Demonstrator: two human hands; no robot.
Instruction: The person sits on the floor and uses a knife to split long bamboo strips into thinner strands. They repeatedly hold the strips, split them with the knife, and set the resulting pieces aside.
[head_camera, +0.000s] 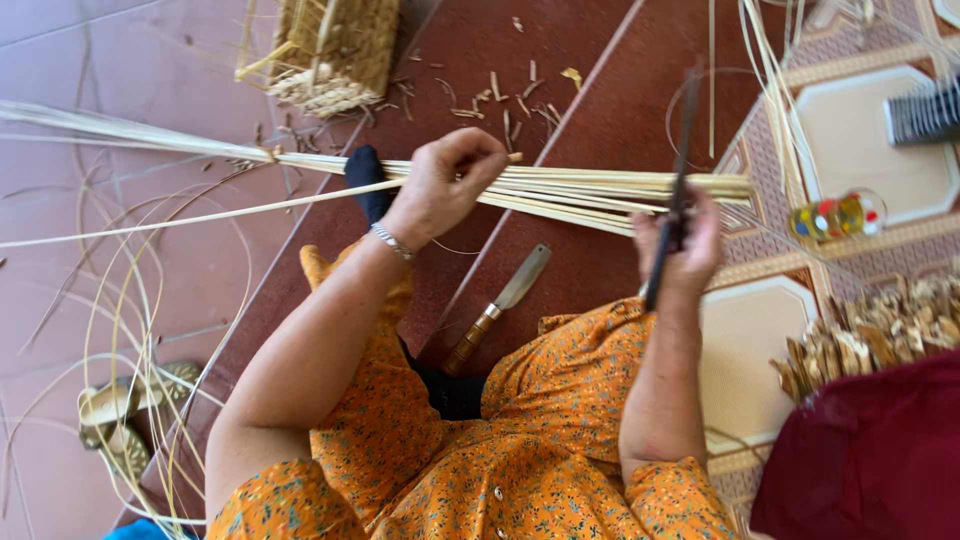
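Presently, left hand (445, 185) pinched on bundle of pale reed strips (590, 190) lying across the lap; right hand (680, 245) fingers wrapped round dark blade (683, 150) at bundle's right end; wooden-handled knife (495, 310) on red step below; woven basket (335, 50) at step's top edge.

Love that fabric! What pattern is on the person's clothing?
Orange clothing with small floral print, seen in the head view.

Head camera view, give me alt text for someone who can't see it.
A seated person in an orange floral dress grips a bundle of pale cane strips with the left hand, while the right hand holds a dark blade upright against the strips. A wooden-handled knife lies on the red step between the knees.
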